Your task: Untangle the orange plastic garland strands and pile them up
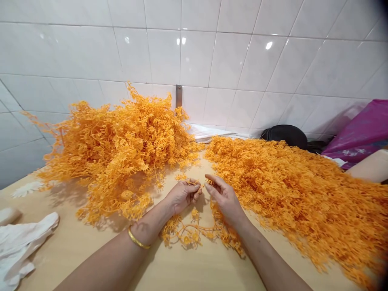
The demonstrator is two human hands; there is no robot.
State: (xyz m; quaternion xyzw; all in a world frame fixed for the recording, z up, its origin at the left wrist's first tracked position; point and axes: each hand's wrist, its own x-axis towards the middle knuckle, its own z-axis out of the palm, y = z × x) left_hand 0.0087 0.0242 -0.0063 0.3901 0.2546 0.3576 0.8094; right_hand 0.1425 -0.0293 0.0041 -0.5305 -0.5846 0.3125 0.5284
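- Left hand (184, 197): thumb and bent fingers pinch a thin orange stem (194, 184), just right of the tall orange heap (121, 149).
- Right hand (226, 198): thumb and forefinger curve around a sprig tip; I cannot tell whether they press it.
- Orange strand (189, 238): curled on the table below the hands, nearer the wearer than the heap. Probably light, springy, grippy plastic; the fine prongs look apt to snag or snap, so the smooth stem seems the better hold.
- Tall heap: tangled, wiry, spiky florets.
- Low orange pile (287, 182): right of the heap, flatter, densely frizzy.
- Tabletop (194, 275): smooth, pale, under the heap.
- Crumpled white cloth (27, 246): soft, nearer the wearer than the heap.
- Wall (197, 56): glossy tiles behind the heap.
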